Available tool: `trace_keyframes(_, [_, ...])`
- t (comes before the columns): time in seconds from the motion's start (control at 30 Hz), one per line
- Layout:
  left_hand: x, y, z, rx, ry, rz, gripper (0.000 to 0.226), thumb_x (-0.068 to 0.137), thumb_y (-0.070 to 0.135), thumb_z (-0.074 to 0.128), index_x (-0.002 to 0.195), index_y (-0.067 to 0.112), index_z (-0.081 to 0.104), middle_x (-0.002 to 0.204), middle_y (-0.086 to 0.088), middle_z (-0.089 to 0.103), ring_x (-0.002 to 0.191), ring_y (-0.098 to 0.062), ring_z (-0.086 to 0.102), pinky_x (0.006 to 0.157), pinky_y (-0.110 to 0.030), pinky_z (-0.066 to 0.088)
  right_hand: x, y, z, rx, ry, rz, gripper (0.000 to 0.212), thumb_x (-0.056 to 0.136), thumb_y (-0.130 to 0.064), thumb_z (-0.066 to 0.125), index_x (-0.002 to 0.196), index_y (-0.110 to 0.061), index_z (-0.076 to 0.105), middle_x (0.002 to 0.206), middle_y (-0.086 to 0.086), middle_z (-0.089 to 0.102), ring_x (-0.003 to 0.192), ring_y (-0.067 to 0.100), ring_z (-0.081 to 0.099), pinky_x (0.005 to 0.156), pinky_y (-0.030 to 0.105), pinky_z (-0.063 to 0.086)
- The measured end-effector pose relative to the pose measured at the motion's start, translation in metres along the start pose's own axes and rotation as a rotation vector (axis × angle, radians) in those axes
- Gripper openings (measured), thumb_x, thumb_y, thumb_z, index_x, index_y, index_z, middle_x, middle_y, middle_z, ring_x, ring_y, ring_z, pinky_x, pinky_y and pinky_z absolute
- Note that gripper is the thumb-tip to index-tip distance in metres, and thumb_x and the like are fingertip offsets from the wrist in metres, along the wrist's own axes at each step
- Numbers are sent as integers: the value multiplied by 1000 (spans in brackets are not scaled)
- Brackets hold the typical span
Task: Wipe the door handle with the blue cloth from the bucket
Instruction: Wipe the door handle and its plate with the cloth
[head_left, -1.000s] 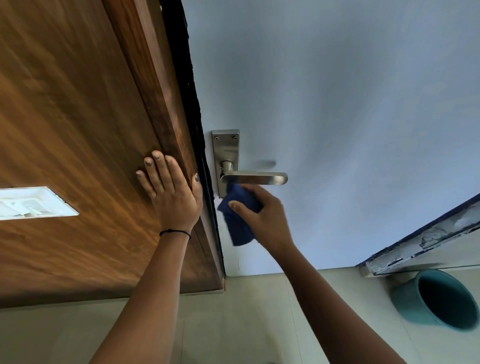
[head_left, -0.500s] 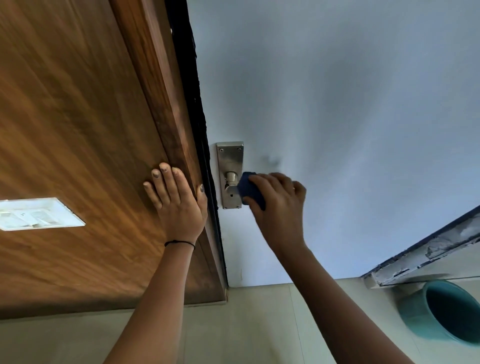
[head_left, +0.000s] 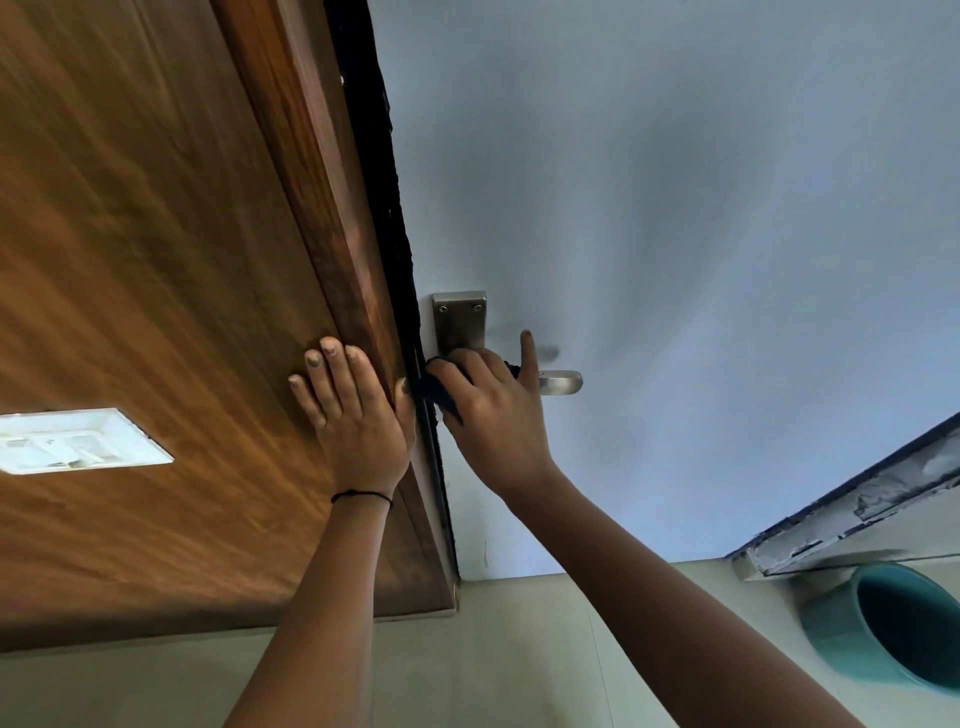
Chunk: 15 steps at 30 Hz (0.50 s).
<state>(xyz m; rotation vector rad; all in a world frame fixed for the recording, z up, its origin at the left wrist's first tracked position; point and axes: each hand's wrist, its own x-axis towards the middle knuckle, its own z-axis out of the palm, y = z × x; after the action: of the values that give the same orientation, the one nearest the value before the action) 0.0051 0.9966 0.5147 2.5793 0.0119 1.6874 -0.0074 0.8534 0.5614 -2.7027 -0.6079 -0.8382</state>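
Note:
A brushed-metal lever door handle on a steel backplate is fixed to the pale blue-grey door. My right hand presses the dark blue cloth against the base of the handle, one finger sticking up; most of the cloth and the lever's inner half are hidden under the hand. My left hand lies flat with fingers spread on the brown wooden frame beside the door edge. A teal bucket stands on the floor at the lower right.
A white switch plate is set in the wooden panel at the left. A chipped blue-edged ledge runs above the bucket. Pale floor tiles lie below.
My right hand has shifted with the cloth from the lever toward the backplate and door edge, uncovering the lever's tip. The left hand stays pressed on the wood.

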Motion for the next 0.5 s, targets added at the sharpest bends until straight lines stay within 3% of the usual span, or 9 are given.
trace_keyframes(0.33, [1, -1, 2, -28, 7, 9, 74, 99, 32, 36, 148, 9, -13, 157, -3, -23, 145, -20, -17, 119, -43, -7, -28, 39, -6, -19, 76, 61, 44, 78, -18, 70, 119, -22, 58, 116, 0, 68, 110, 22, 64, 111, 61, 26])
trace_keyframes(0.5, [3, 0, -1, -28, -8, -3, 72, 99, 32, 34, 148, 9, -14, 156, -3, -24, 145, -20, -18, 119, -43, -7, -47, 76, -14, -38, 116, 187, 49, 73, -10, 75, 117, -20, 57, 115, 1, 68, 109, 22, 62, 107, 54, 36])
